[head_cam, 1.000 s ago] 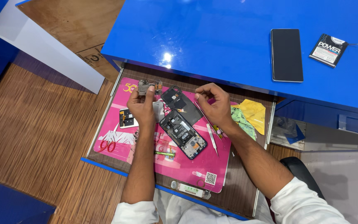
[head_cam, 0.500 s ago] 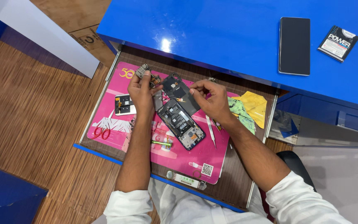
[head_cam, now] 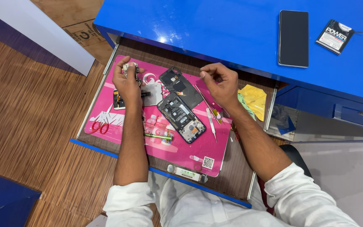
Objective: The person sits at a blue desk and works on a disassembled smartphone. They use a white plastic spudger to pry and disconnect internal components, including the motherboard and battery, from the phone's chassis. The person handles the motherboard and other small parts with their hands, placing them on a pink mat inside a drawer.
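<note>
Hands work over a pink repair mat [head_cam: 118, 122] that lies in a pulled-out drawer [head_cam: 255, 159] below a blue surface [head_cam: 215, 29]. Left hand [head_cam: 127, 82], in the upper left of the mat, pinches a small dark phone part [head_cam: 132, 69] between thumb and fingertips, holding it up above the mat. Right hand [head_cam: 218, 83], near the middle of the frame, has its fingertips drawn together as if pinching something tiny; what it grips is too small to tell. Between the two hands lies a black phone back cover [head_cam: 180, 86], and just below it an opened phone [head_cam: 180, 117] rests at a slant with its inner boards showing. Beside the left wrist sit a grey metal plate [head_cam: 153, 93] and a small dark component [head_cam: 117, 101]. Lower on the mat a green-handled screwdriver [head_cam: 158, 136] lies flat, close to the left forearm. To the right of the opened phone a pair of tweezers [head_cam: 211, 124] and thin tools lie along the mat's edge. A yellow cloth [head_cam: 255, 98] sits in the drawer to the right of the right hand. On the blue surface in the upper right of the frame a dark phone [head_cam: 293, 38] lies screen up, well apart from the hands, with a small black battery pack [head_cam: 335, 35] just beside it.
</note>
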